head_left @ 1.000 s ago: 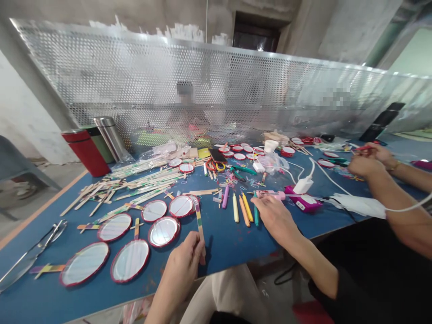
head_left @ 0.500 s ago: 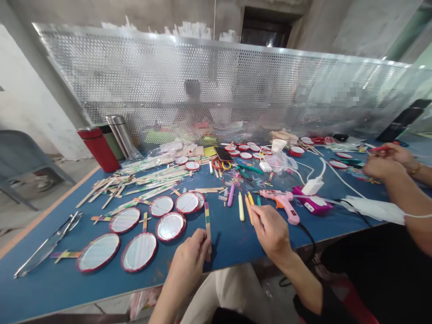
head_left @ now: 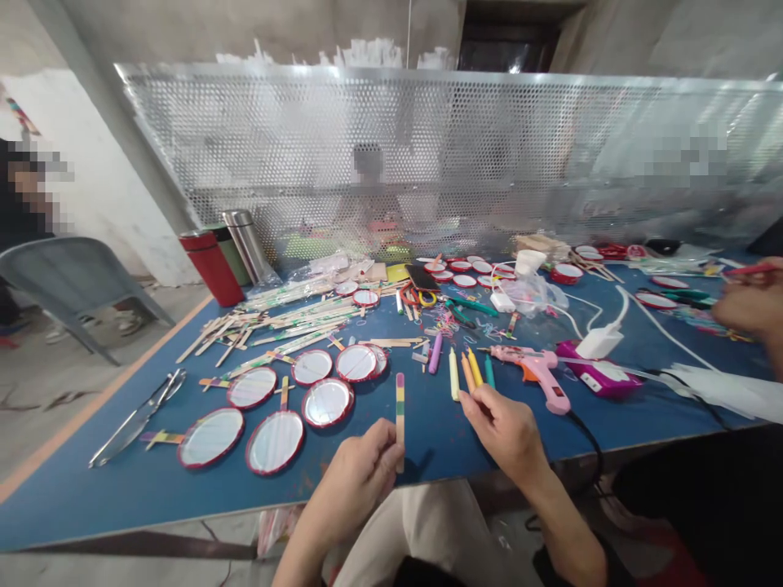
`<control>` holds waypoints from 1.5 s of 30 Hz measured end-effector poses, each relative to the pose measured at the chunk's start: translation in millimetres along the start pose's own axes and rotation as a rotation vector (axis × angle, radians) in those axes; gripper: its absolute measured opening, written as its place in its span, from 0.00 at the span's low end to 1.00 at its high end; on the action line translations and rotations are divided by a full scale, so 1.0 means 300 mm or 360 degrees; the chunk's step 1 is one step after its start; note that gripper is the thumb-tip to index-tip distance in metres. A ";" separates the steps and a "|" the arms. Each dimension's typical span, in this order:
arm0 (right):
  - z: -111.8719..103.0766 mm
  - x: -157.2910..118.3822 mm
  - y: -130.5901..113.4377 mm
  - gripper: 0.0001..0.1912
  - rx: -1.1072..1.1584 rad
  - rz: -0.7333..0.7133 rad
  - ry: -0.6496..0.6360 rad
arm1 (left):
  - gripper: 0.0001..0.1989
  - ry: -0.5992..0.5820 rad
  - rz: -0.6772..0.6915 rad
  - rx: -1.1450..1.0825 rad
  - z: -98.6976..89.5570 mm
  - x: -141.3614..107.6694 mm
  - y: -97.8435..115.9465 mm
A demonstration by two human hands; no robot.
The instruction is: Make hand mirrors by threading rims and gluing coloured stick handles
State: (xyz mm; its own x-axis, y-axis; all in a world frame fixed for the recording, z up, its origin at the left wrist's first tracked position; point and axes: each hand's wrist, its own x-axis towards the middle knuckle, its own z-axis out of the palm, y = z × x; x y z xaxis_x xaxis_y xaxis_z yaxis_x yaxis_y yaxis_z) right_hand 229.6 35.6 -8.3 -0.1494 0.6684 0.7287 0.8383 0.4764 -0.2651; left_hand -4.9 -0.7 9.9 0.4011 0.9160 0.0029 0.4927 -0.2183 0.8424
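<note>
My left hand (head_left: 367, 465) is closed around the lower part of a craft stick (head_left: 400, 408), which stands upright with purple, yellow and green bands near its top. My right hand (head_left: 505, 424) has its thumb and forefinger pinched at the lower ends of a pale yellow marker (head_left: 453, 377) and an orange marker (head_left: 468, 373); whether it grips either one is unclear. Beside them lie a yellow marker (head_left: 475, 367) and a teal marker (head_left: 489, 372). A purple marker (head_left: 435, 354) rests further left.
Red-rimmed round discs (head_left: 275, 442) lie at left, several with stick handles. Behind them are loose craft sticks (head_left: 294, 322) and a red flask (head_left: 211, 267). A pink glue gun (head_left: 538, 371) and purple power block (head_left: 596, 371) sit at right. Another person's hand (head_left: 749, 302) works far right.
The view has turned slightly left. My right hand's fingertips have shifted left and down along the markers. My left hand still holds the craft stick upright.
</note>
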 end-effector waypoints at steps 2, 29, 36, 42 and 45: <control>0.005 -0.001 0.004 0.21 -0.0017 0.0010 -0.0059 | 0.10 -0.0015 0.0008 0.0003 -0.003 -0.001 0.003; 0.020 -0.012 0.006 0.27 -0.0413 -0.0116 -0.0125 | 0.08 0.0081 0.0092 0.0478 0.018 -0.008 0.010; 0.025 -0.012 0.001 0.27 -0.0515 -0.0156 -0.0128 | 0.09 0.0116 0.0110 0.0450 0.020 -0.011 0.006; 0.019 -0.014 -0.004 0.25 -0.0556 -0.0200 0.0019 | 0.10 0.0139 0.0142 0.0455 0.023 -0.009 0.002; 0.021 -0.014 -0.001 0.24 -0.0570 -0.0238 0.0129 | 0.09 0.0154 0.0161 0.0458 0.025 -0.011 0.001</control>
State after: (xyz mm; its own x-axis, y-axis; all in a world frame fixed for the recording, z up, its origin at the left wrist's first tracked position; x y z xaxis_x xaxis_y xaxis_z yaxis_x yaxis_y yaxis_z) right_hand 226.7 36.3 -15.2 -0.2539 0.5524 0.7940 0.9424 0.3263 0.0743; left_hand -0.3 -6.2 6.1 0.3906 0.9096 0.1418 0.6580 -0.3836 0.6480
